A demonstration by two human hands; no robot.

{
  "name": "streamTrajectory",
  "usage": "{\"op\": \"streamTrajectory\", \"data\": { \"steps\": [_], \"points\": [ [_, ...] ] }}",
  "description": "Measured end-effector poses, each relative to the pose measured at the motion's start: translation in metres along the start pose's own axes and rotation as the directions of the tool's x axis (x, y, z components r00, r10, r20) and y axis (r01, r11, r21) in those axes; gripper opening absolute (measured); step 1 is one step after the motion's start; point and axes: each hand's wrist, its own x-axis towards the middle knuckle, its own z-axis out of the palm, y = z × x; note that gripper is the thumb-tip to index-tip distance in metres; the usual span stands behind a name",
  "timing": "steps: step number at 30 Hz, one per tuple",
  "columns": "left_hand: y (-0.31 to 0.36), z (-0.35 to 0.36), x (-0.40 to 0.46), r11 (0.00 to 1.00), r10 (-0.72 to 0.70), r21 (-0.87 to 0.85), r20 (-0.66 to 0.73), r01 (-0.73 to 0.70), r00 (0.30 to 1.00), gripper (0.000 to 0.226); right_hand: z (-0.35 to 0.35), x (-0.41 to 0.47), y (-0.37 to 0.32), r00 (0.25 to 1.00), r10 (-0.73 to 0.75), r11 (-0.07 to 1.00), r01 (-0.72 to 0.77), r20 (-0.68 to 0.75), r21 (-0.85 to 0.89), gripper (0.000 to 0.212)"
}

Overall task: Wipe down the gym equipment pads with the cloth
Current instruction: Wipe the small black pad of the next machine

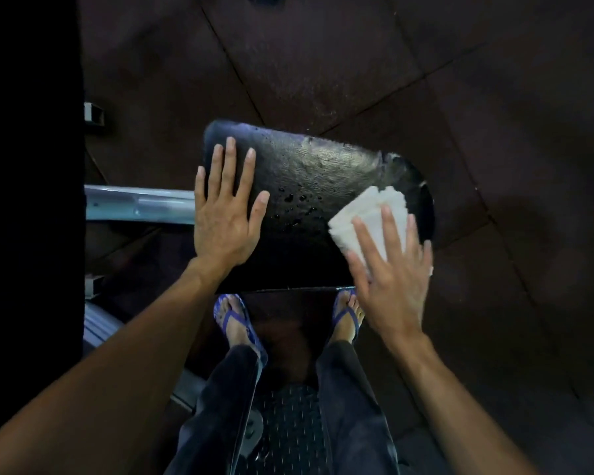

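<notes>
Pad: black gym pad [309,186], worn and cracked along its far edge and at the far right corner; it sits above the dark rubber floor [357,63], right in front of the person.
Wet patch: small beads of liquid [297,209] lie near the middle of the pad, between the two hands.
Cloth: white folded cloth [367,214] lies flat on the right end of the pad, its far corner pointing toward the cracked corner.
Right hand: right hand [391,272] is spread wide, palm down, fingers pressed on the near part of the cloth, not curled around it.
Left hand: left hand [225,214] is open and flat, fingers apart, resting on the left end of the pad and gripping nothing.
Frame: pale metal bar [138,204] runs from the left edge of the pad toward the dark left side.
Below: two feet in blue flip-flops [235,323] stand on the floor under the pad's near edge, dark trousers [220,406] above them.
</notes>
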Motion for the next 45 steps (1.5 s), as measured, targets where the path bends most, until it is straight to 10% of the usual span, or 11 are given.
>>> {"op": "streamTrajectory", "data": {
  "steps": [7, 15, 22, 30, 38, 45],
  "points": [
    [0.000, 0.001, 0.001, 1.000, -0.008, -0.019, -0.021, 0.008, 1.000, 0.061, 0.001, 0.114, -0.035, 0.926, 0.338, 0.939, -0.321, -0.169, 0.121, 0.047],
    [0.000, 0.002, -0.001, 1.000, -0.007, -0.019, -0.043, 0.007, 0.999, 0.059, 0.005, -0.010, -0.016, 0.978, -0.206, 0.978, 0.207, -0.041, 0.026, 0.047],
    [0.001, 0.001, -0.001, 1.000, -0.009, -0.017, -0.034, 0.009, 0.999, 0.061, 0.002, 0.098, -0.022, 0.934, 0.308, 0.944, -0.278, -0.180, 0.177, 0.047],
    [-0.001, 0.002, -0.003, 0.999, -0.010, -0.037, -0.031, 0.009, 0.999, 0.062, 0.013, -0.029, -0.022, 0.975, -0.223, 0.971, 0.224, -0.025, 0.085, 0.048],
    [-0.001, 0.005, 0.000, 0.999, -0.012, -0.032, -0.031, 0.011, 0.999, 0.063, 0.001, 0.085, -0.040, 0.937, 0.332, 0.931, -0.308, -0.108, 0.195, 0.048],
    [-0.005, 0.000, 0.000, 0.995, -0.001, -0.104, 0.006, 0.002, 1.000, 0.068, -0.008, 0.026, -0.084, 0.987, 0.107, 0.801, -0.156, 0.118, 0.578, 0.052]
  ]
}}
